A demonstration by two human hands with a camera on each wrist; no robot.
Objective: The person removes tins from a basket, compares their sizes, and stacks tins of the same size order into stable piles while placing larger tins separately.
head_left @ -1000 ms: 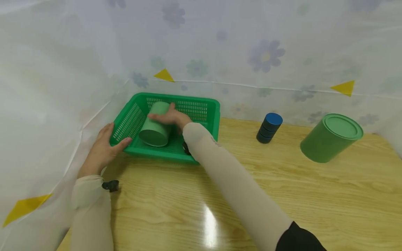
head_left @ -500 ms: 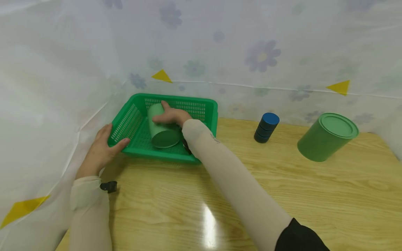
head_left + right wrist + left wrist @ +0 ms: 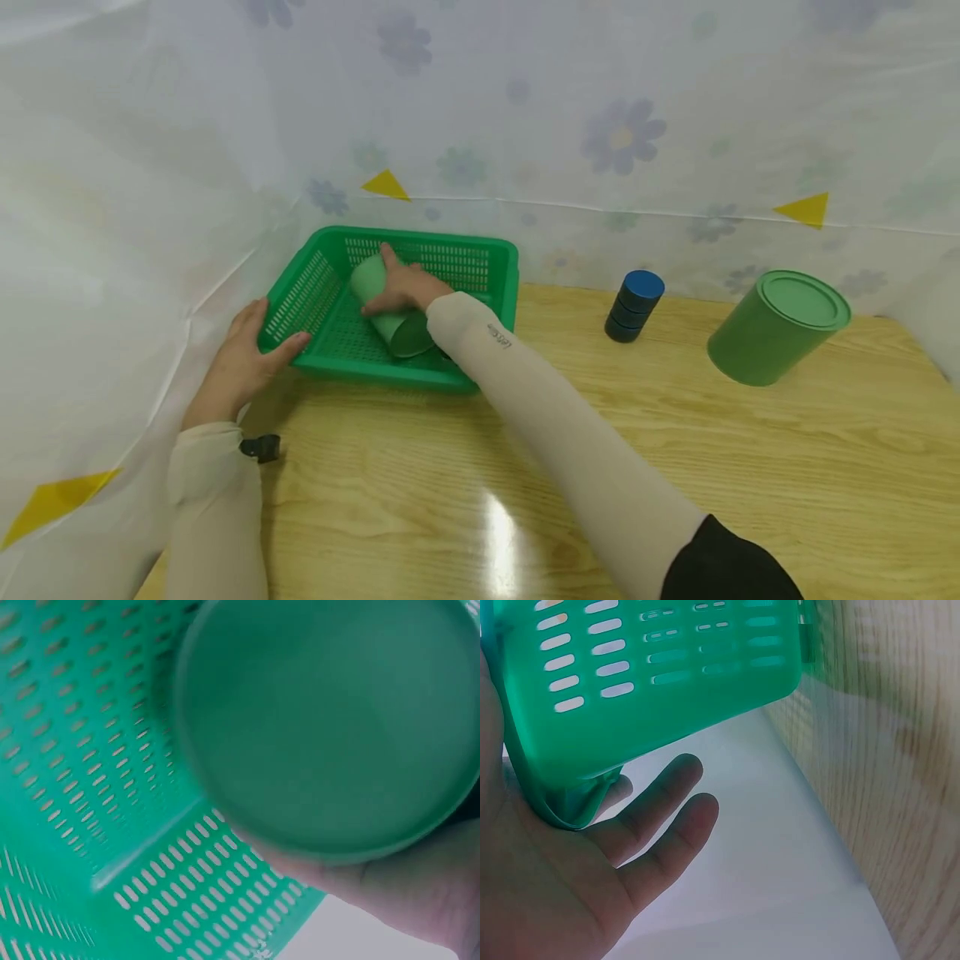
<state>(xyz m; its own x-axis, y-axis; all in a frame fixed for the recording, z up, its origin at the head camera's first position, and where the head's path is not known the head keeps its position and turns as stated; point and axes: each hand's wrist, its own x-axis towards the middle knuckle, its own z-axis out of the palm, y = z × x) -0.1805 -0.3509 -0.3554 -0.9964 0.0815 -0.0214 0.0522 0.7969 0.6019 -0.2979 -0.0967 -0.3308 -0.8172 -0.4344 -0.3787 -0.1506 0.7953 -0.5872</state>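
Observation:
A green plastic basket (image 3: 408, 380) with slotted walls stands on the table at the left. Inside it a green can (image 3: 368, 277) leans over on its side, and my right hand (image 3: 408, 287) grips it from above, thumb and fingers spread round its body. The right wrist view shows the can's flat round end (image 3: 330, 727) close up, with part of the hand below it. My left hand (image 3: 236, 362) holds the basket's near left corner. In the left wrist view the corner rim sits between thumb and palm, while two fingers (image 3: 682, 832) extend outside, apart from the wall.
On the wooden table (image 3: 600, 467), a stack of dark blue round pieces (image 3: 633, 307) stands right of the basket. Further right is a larger lidded green can (image 3: 778, 329). A flowered white sheet (image 3: 525, 142) with yellow triangles borders the back and left.
In my right hand's grip, the can has swung within the basket, its near end moving to the right. The left hand has stayed at the basket's corner.

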